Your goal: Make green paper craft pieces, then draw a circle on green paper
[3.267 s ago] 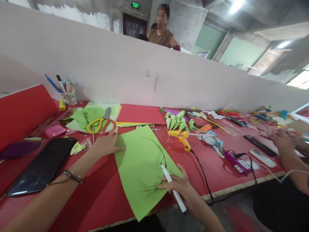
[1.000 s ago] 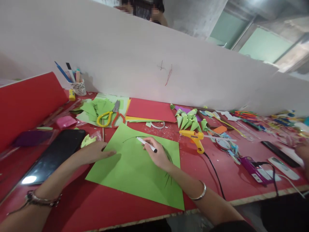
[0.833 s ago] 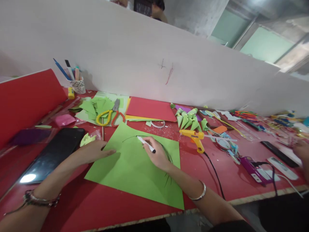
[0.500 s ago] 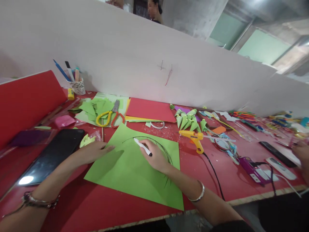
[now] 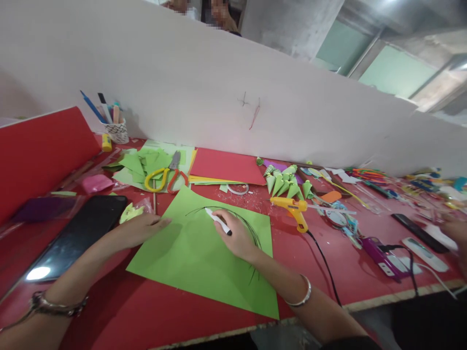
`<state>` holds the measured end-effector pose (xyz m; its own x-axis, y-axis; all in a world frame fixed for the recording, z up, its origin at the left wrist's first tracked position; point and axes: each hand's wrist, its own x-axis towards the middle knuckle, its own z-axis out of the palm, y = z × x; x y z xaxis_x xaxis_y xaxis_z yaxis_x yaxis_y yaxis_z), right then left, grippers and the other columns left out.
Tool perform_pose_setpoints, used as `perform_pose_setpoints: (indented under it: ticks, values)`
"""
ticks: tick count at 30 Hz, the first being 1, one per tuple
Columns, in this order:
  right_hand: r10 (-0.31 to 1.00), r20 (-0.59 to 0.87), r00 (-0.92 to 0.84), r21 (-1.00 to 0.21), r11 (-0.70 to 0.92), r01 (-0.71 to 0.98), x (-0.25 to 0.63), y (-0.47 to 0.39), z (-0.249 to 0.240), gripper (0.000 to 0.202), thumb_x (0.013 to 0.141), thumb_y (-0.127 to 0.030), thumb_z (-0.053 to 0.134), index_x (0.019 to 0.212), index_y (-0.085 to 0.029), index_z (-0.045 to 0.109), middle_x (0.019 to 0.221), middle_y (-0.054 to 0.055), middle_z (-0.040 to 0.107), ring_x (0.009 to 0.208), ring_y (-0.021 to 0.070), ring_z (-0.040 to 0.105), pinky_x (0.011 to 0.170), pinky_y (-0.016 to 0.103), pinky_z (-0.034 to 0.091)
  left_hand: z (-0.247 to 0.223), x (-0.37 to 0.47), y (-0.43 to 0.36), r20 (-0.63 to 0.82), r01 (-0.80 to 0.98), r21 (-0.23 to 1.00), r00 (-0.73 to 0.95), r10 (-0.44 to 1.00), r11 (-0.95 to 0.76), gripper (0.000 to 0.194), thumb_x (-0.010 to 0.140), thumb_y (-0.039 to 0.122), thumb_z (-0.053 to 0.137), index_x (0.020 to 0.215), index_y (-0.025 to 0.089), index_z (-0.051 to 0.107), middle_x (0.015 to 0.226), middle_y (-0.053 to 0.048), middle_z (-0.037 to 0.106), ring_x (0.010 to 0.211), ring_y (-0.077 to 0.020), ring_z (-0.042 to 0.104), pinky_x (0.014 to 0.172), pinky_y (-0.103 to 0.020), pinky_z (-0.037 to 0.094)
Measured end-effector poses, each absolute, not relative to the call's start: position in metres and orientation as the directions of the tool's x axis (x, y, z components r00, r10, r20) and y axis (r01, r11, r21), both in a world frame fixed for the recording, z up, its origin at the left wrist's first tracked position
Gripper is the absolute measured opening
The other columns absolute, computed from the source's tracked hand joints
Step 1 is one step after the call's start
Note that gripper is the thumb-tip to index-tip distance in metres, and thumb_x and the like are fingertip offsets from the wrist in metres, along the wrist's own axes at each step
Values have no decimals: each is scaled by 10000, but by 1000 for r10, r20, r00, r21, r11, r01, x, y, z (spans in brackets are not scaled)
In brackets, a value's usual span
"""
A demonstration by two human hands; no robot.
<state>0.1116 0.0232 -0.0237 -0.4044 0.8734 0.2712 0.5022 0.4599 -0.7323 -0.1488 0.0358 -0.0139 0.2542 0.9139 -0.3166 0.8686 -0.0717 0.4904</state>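
A sheet of green paper [image 5: 197,257] lies in front of me, with curved black lines drawn on its upper right part. My right hand [image 5: 235,233] grips a white marker pen [image 5: 221,223], its tip on or just above the drawn curve; I cannot tell if it touches. My left hand [image 5: 142,228] rests at the sheet's left edge, fingers stretched out, holding nothing. Beside it are a crumpled pale yellow-green piece [image 5: 132,212] and a black phone [image 5: 78,238]. Scissors [image 5: 166,175] with yellow and red handles lie beyond the sheet.
Green paper scraps [image 5: 144,163] and a red paper stack [image 5: 228,166] lie along the wall. To the right are green paper cones [image 5: 284,182], a yellow glue gun [image 5: 292,206] with its cord, and a purple power strip [image 5: 385,257]. Another person's hand [image 5: 456,231] shows at the right edge.
The marker tip has moved slightly right along the curve with my right hand. My left hand has shifted slightly left. The other person's hand at the right has moved a little.
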Motion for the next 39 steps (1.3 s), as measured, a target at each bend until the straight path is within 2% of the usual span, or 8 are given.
perform_pose_setpoints:
  ticks: [4, 8, 13, 16, 21, 26, 34, 39]
  values:
    - [817, 262, -513, -678, 534, 505, 109, 21, -18, 234, 849, -251, 426, 1066, -203, 502, 974, 45, 583, 864, 164, 516, 752, 306, 405, -16, -150, 35, -297, 855, 510, 276, 914, -93, 467, 755, 548, 254, 577, 172, 464, 578, -10, 496, 590, -157, 491, 555, -253, 368]
    - [680, 211, -702, -724, 591, 355, 112, 20, -11, 239, 847, -275, 452, 1073, -235, 520, 989, 20, 587, 883, 145, 521, 776, 285, 403, -17, -151, 35, -309, 837, 541, 294, 904, -87, 454, 753, 531, 261, 596, 172, 489, 602, -15, 544, 600, -155, 510, 549, -244, 373]
    - [863, 229, -449, -792, 434, 430, 115, 23, -18, 219, 869, -264, 387, 1049, -214, 500, 967, 25, 583, 821, 137, 536, 710, 264, 414, -16, -152, 35, -323, 858, 504, 296, 899, -102, 467, 762, 531, 228, 588, 166, 462, 575, -13, 494, 570, -146, 479, 527, -245, 360]
    - [887, 255, -385, -780, 424, 460, 113, 24, -22, 214, 860, -253, 396, 1045, -205, 492, 960, 31, 583, 811, 144, 536, 718, 275, 412, -17, -152, 36, -340, 849, 520, 313, 887, -100, 461, 765, 520, 236, 616, 160, 482, 597, -19, 508, 584, -150, 483, 530, -245, 363]
    - [850, 237, -471, -731, 476, 490, 111, 23, -16, 242, 852, -257, 423, 1077, -213, 500, 1002, 41, 581, 880, 160, 525, 763, 301, 407, -20, -155, 37, -314, 856, 505, 300, 901, -110, 461, 760, 529, 252, 604, 163, 485, 589, -22, 516, 592, -162, 499, 544, -249, 373]
    - [724, 198, -660, -725, 562, 398, 114, 21, -10, 260, 842, -302, 463, 1090, -250, 519, 1011, 15, 590, 904, 153, 528, 785, 296, 406, -20, -156, 38, -334, 809, 582, 336, 880, -88, 479, 761, 544, 270, 657, 162, 539, 637, -34, 575, 634, -182, 528, 578, -261, 394]
    - [865, 247, -437, -748, 457, 481, 112, 24, -20, 249, 859, -251, 410, 1092, -207, 486, 1004, 43, 572, 867, 150, 527, 754, 288, 413, -20, -155, 38, -333, 801, 593, 342, 879, -87, 485, 754, 553, 286, 657, 164, 560, 647, -27, 601, 633, -179, 533, 573, -247, 390]
    - [727, 176, -663, -669, 583, 461, 113, 23, -12, 267, 835, -307, 480, 1089, -235, 520, 954, 26, 591, 848, 156, 509, 743, 297, 404, -16, -155, 37, -322, 822, 563, 317, 892, -88, 499, 746, 567, 285, 637, 164, 558, 619, -28, 589, 619, -182, 533, 562, -252, 393]
